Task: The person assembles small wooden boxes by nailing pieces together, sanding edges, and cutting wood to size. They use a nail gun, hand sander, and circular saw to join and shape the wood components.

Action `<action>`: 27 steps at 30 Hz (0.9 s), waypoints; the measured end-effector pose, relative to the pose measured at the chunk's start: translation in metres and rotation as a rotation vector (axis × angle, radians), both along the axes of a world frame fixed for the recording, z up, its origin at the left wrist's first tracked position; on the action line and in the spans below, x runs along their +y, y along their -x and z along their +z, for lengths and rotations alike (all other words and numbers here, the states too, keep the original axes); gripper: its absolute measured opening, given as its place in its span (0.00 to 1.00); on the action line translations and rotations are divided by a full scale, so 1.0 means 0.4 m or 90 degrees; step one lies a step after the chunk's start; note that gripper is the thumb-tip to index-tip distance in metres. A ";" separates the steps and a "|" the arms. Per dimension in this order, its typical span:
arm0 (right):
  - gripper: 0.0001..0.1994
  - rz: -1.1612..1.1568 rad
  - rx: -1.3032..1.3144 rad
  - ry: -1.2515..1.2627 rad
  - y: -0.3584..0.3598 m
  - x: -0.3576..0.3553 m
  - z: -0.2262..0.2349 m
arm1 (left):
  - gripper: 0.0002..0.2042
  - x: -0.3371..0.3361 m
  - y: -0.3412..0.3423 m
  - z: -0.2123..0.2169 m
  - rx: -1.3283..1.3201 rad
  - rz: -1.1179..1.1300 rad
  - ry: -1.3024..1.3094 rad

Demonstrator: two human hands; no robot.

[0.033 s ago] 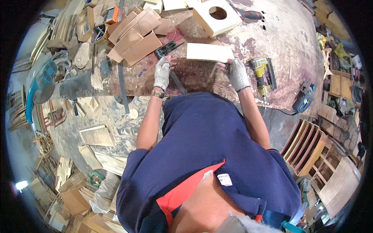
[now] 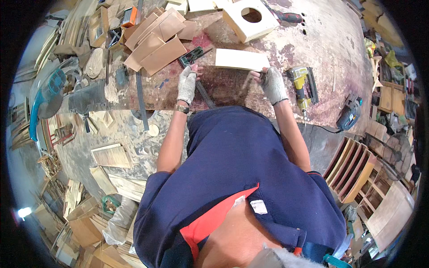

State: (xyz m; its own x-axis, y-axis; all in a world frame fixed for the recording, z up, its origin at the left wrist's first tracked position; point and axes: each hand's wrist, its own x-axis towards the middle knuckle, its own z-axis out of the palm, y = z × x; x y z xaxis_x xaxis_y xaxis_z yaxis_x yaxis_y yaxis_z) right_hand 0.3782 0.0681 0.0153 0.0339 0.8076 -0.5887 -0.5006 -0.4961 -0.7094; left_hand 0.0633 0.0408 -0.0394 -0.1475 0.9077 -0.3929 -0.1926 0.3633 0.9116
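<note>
Pale wooden board (image 2: 242, 59) lying flat on the stained workbench (image 2: 330, 49), long axis running left to right. Looks light, stiff, smooth-faced; best gripped at the short ends. Gloved right hand (image 2: 272, 84) curled at its near right corner, apparently pinching the edge. Gloved left hand (image 2: 187, 85) clenched on a dark square-like tool (image 2: 193, 56) just left of it. Yellow nail gun (image 2: 304, 85) resting nearby, right.

Two gloved hands (image 2: 187, 85) (image 2: 273, 84), one pale board (image 2: 241, 59), one yellow nailer (image 2: 304, 83), perhaps six brown panels (image 2: 157, 42)
</note>
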 end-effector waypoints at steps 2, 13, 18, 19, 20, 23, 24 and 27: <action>0.10 -0.024 -0.001 -0.002 0.006 0.009 0.009 | 0.18 -0.014 0.010 -0.001 0.067 -0.002 -0.003; 0.16 0.076 0.054 0.075 -0.062 0.077 -0.081 | 0.34 0.130 0.399 -0.122 0.667 0.430 0.091; 0.20 0.072 0.050 0.072 -0.124 0.032 -0.087 | 0.18 0.130 0.443 -0.078 0.251 0.388 0.038; 0.21 0.038 0.006 0.113 -0.127 0.026 -0.077 | 0.11 0.123 0.437 -0.053 0.236 0.384 -0.012; 0.22 0.044 -0.067 0.074 -0.134 0.004 -0.060 | 0.10 0.114 0.421 -0.030 0.197 0.416 -0.070; 0.22 0.036 -0.212 -0.030 -0.133 -0.052 0.006 | 0.11 0.090 0.365 0.047 0.094 0.460 -0.171; 0.22 0.032 -0.224 -0.061 -0.125 -0.068 0.028 | 0.12 0.083 0.332 0.064 0.073 0.442 -0.237; 0.24 0.133 -0.230 -0.139 -0.094 -0.096 0.079 | 0.14 0.060 0.196 0.104 0.276 0.235 -0.210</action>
